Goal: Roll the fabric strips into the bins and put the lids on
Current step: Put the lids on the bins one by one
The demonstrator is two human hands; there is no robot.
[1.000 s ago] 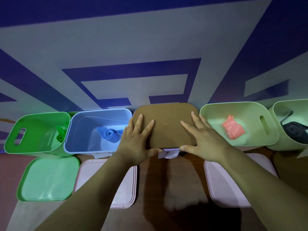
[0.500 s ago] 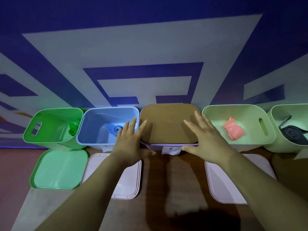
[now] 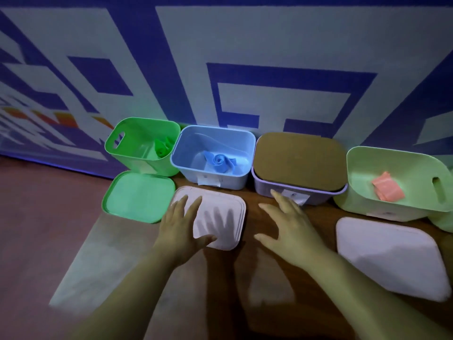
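Fabric strips lie in the three open bins of the row along the wall. A green rolled strip [image 3: 163,147] sits in the bright green plastic bin with a slot handle [image 3: 122,143]. A blue rolled strip [image 3: 219,161] lies in the light blue rounded-rectangle plastic bin [image 3: 228,179]. A salmon folded strip [image 3: 387,190] rests in the pale green plastic bin [image 3: 367,204].

Between the blue and pale green bins stands the lilac plastic bin [image 3: 269,188], closed by a flat brown lid with rounded corners [image 3: 297,160]. A white paper label [image 3: 208,180] hangs on the blue bin's front and another white label [image 3: 296,197] on the lilac bin's; their writing is too blurred to read.

On the brown wooden table [image 3: 250,244] lie a green rounded-square plastic lid [image 3: 138,196], a pale pink rimmed lid [image 3: 220,217] and a second pale pink lid [image 3: 392,256].

The left hand [image 3: 180,231] is over the first pale pink lid's left edge, fingers straight and spread, gripping nothing; whether it touches the lid cannot be told. The right hand [image 3: 291,229] is spread above the table just before the lilac bin, fingers apart and holding nothing.
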